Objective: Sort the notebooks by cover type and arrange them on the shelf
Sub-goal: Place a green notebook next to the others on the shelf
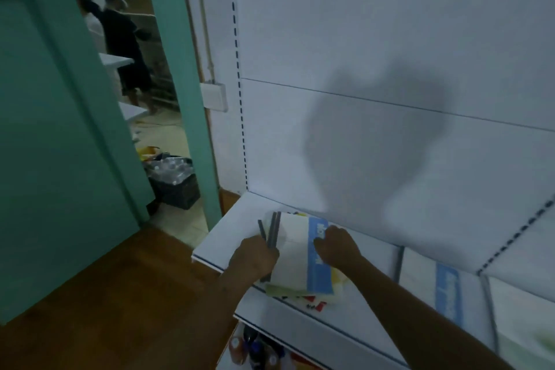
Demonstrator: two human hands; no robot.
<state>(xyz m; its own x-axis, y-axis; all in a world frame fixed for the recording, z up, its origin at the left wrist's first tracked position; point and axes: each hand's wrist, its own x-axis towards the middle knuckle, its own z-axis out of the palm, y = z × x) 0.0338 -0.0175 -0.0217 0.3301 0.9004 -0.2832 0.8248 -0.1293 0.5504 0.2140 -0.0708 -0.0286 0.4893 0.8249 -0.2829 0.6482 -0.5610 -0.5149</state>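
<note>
A stack of notebooks [295,261] lies on the white shelf [228,231]; the top one is white with a blue band, and yellow and red covers stick out underneath. My left hand [253,258] grips the stack's left edge, where dark spines [271,230] show. My right hand [338,248] presses on the blue band of the top notebook. Another white notebook with a blue band [449,294] lies in the compartment to the right, behind a wire divider [399,261].
The white back panel [360,39] rises behind the shelf. A lower shelf holds bottles [255,345]. To the left are a green door [60,129], wooden floor [120,294], a black crate [175,186], and people standing [120,39] in the far room.
</note>
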